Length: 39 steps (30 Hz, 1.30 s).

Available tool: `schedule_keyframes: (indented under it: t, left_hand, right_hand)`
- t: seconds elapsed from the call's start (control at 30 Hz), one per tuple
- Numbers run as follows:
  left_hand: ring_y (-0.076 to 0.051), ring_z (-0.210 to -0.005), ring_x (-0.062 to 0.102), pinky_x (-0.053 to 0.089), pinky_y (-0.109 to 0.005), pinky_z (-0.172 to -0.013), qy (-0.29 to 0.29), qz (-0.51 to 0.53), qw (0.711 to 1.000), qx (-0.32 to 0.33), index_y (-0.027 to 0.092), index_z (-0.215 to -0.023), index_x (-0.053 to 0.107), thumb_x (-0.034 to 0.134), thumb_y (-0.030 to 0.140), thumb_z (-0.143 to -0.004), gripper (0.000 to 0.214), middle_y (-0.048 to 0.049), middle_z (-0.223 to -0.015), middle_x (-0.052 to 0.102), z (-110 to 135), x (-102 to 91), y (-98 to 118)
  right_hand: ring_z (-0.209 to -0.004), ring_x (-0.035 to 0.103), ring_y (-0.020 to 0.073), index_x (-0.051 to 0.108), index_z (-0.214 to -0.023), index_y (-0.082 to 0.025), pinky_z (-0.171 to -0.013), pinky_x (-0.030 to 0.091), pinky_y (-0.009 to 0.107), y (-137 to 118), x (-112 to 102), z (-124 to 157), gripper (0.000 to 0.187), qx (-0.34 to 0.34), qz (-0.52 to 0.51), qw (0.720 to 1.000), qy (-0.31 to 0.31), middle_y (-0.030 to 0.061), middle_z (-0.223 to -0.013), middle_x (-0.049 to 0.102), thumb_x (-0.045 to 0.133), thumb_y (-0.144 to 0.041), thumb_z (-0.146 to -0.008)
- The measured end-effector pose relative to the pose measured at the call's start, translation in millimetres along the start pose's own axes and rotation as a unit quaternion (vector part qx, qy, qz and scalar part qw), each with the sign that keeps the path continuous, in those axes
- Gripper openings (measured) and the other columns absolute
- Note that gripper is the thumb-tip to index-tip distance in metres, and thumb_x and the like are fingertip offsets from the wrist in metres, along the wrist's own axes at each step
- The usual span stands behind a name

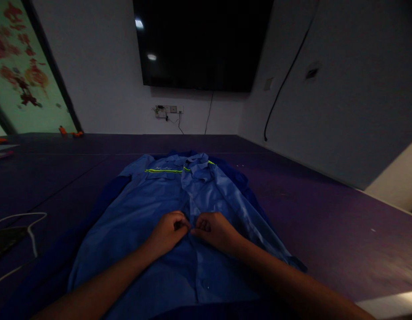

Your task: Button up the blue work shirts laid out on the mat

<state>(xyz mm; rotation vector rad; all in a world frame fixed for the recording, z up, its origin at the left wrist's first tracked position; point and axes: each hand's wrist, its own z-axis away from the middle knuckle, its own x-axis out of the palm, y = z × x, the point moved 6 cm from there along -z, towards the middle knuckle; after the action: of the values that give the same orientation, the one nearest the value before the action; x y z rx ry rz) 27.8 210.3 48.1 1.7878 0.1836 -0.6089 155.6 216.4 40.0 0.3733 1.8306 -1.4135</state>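
Note:
A blue work jacket (142, 213) with yellow-green stripes across the chest and darker blue sleeves lies spread on its back, collar at the far end. My left hand (171, 229) pinches the front edge near the middle of the jacket. Facing it, my right hand (214, 229) pinches the same front opening, fingertips almost meeting those of the left. Whether a button sits between the fingers is too dark and small to tell. Lower down, a small pale dot shows on the front flap.
The jacket lies on a dark purple floor (326, 218). A white cable (34, 240) loops at the left beside a dark object. Ahead, a black television (206, 44) hangs above wall sockets (169, 110). Small orange items (77, 134) stand by the left wall.

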Motion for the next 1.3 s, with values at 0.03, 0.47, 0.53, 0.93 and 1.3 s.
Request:
schedule_keyframes:
  t: [0.03, 0.47, 0.53, 0.93, 1.3]
  left_hand:
    - [-0.010, -0.057, 0.051, 0.039, -0.020, -0.054, -0.003, 0.020, 1.000, -0.021, 0.015, -0.062, 0.059, 0.048, 0.020, -0.066, 0.013, 0.0009, -0.062, 0.054, 0, 0.8, -3]
    - [-0.005, -0.031, 0.039, 0.030, -0.017, -0.035, -0.059, 0.155, 0.973, -0.159, 0.015, -0.062, 0.051, 0.056, 0.038, -0.067, 0.024, 0.0062, -0.040, 0.048, 6, 9.1, -17]
    - [-0.005, -0.030, 0.037, 0.029, -0.016, -0.035, -0.069, 0.151, 0.973, -0.160, 0.015, -0.061, 0.050, 0.058, 0.040, -0.066, 0.026, 0.0067, -0.038, 0.047, 6, 9.4, -17]
    - [-0.005, -0.029, 0.036, 0.023, -0.016, -0.033, -0.056, 0.167, 0.966, -0.191, 0.015, -0.057, 0.049, 0.052, 0.037, -0.068, 0.025, 0.0062, -0.036, 0.045, 6, 9.6, -22]
    - [-0.004, -0.027, 0.032, 0.019, -0.016, -0.033, -0.038, 0.166, 0.965, -0.200, 0.015, -0.054, 0.049, 0.052, 0.037, -0.067, 0.026, 0.0061, -0.033, 0.044, 5, 7.1, -23]
  right_hand:
    - [-0.054, 0.053, 0.0094, 0.063, -0.074, -0.017, -0.048, 0.035, 0.018, -2, 0, 1, 0.015, -0.002, 0.000, 1.000, -0.001, -0.0012, -0.061, 0.060, 0.063, -0.031, -0.070]
    - [-0.054, 0.052, 0.0097, 0.062, -0.072, -0.017, -0.049, 0.034, 0.019, -8, 0, 4, 0.013, -0.013, -0.024, 0.999, 0.026, -0.0008, -0.060, 0.059, 0.055, -0.027, -0.077]
    - [-0.053, 0.051, 0.0093, 0.061, -0.072, -0.017, -0.047, 0.033, 0.019, -8, 1, 4, 0.014, -0.011, -0.036, 0.999, 0.026, -0.0008, -0.060, 0.058, 0.054, -0.026, -0.078]
    - [-0.051, 0.048, 0.0086, 0.059, -0.077, -0.017, -0.045, 0.030, 0.019, -4, 1, 4, 0.013, -0.013, -0.033, 0.999, 0.008, -0.0027, -0.057, 0.055, 0.054, -0.029, -0.077]
    - [-0.051, 0.050, 0.0095, 0.058, -0.074, -0.017, -0.045, 0.031, 0.019, 9, 7, 1, 0.016, 0.011, -0.086, 0.996, -0.004, -0.0012, -0.059, 0.057, 0.055, -0.033, -0.076]
